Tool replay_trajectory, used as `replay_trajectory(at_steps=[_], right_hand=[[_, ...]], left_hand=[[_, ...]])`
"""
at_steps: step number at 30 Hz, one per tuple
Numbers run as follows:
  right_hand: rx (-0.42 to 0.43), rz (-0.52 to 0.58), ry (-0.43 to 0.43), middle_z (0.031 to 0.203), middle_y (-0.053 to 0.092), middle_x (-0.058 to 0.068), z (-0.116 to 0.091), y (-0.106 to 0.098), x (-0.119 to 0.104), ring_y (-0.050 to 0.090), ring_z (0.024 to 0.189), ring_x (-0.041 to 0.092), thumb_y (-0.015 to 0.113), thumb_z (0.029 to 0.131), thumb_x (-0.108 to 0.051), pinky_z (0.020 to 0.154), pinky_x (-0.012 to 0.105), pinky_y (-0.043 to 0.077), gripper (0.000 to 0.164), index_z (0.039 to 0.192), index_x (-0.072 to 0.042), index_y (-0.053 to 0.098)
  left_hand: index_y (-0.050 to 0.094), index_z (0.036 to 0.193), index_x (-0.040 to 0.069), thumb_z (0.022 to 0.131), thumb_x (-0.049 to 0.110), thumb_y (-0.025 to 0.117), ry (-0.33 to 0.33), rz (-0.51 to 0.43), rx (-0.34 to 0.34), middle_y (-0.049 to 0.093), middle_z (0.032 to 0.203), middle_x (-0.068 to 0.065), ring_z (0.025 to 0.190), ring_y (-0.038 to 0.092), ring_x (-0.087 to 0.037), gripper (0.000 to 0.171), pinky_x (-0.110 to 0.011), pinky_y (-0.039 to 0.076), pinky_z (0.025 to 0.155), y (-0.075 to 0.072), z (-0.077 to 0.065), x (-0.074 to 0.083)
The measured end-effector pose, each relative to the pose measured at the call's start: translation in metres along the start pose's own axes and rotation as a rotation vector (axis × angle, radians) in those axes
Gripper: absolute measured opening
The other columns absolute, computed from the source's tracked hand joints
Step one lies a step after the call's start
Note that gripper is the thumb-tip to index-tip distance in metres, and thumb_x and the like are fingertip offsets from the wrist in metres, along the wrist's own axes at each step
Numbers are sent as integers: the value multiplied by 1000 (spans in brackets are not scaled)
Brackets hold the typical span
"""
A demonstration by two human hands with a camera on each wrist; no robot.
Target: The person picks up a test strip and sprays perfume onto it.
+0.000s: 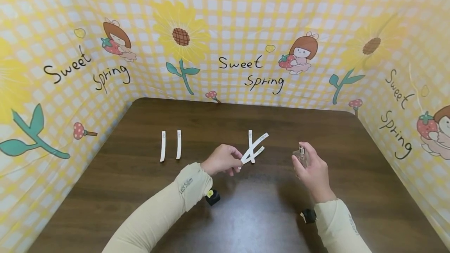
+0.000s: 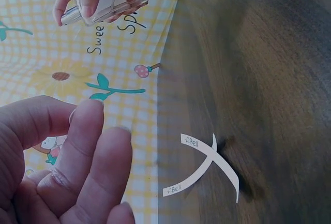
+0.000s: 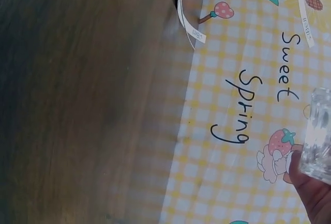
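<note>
My left hand (image 1: 225,159) pinches one end of a thin white paper strip (image 3: 305,14), its printed end pointing right. In the left wrist view my fingers hide most of this strip. Two more white strips (image 2: 227,168) with "Bell" printed on them lie crossed on the tabletop just beyond that hand. To their right, my right hand (image 1: 314,175) grips a clear glass perfume bottle (image 1: 300,156) with a silver spray top, the index finger on the top. The bottle is held apart from the strips, and its glass base (image 3: 316,136) shows in the right wrist view.
Further left on the brown wooden table (image 1: 116,190) lie two separate white strips, one strip (image 1: 163,146) beside another strip (image 1: 179,144). A yellow checked cloth (image 1: 242,30) printed with flowers walls in the back and both sides. Small black blocks (image 1: 212,197) show by both wrists.
</note>
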State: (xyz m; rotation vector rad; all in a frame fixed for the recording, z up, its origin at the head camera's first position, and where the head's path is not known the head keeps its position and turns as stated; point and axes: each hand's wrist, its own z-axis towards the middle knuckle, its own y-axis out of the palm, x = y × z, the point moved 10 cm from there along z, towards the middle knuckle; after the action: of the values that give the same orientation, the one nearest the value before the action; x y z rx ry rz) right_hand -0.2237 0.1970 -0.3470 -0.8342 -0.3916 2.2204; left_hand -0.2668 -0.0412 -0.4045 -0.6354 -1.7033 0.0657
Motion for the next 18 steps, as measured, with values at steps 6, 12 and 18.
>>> replay_trajectory(at_steps=[6, 12, 18], right_hand=[[37, -14, 18, 66, 57, 16, 1, -5, 0, 53, 52, 32, 69, 74, -4, 49, 52, 44, 45, 115, -4, 53], [41, -4, 50, 71, 59, 18, 2, -7, 2, 54, 54, 35, 70, 74, -4, 52, 55, 45, 47, 118, -4, 53], [29, -3, 48, 71, 59, 17, 2, -7, 1, 54, 54, 33, 70, 74, -3, 52, 54, 46, 47, 118, -3, 54]], left_hand=[[67, 94, -4, 81, -1, 64, -4, 18, 0, 63, 59, -5, 40, 52, -11, 14, -18, 37, 36, 0, -1, -2], [66, 96, -5, 80, -1, 64, -5, 1, 13, 63, 59, -6, 40, 52, -11, 16, -18, 39, 37, -3, -2, -4], [66, 95, -3, 80, -2, 63, -27, -14, 43, 64, 59, -6, 41, 53, -11, 16, -18, 37, 36, -10, -3, -11]])
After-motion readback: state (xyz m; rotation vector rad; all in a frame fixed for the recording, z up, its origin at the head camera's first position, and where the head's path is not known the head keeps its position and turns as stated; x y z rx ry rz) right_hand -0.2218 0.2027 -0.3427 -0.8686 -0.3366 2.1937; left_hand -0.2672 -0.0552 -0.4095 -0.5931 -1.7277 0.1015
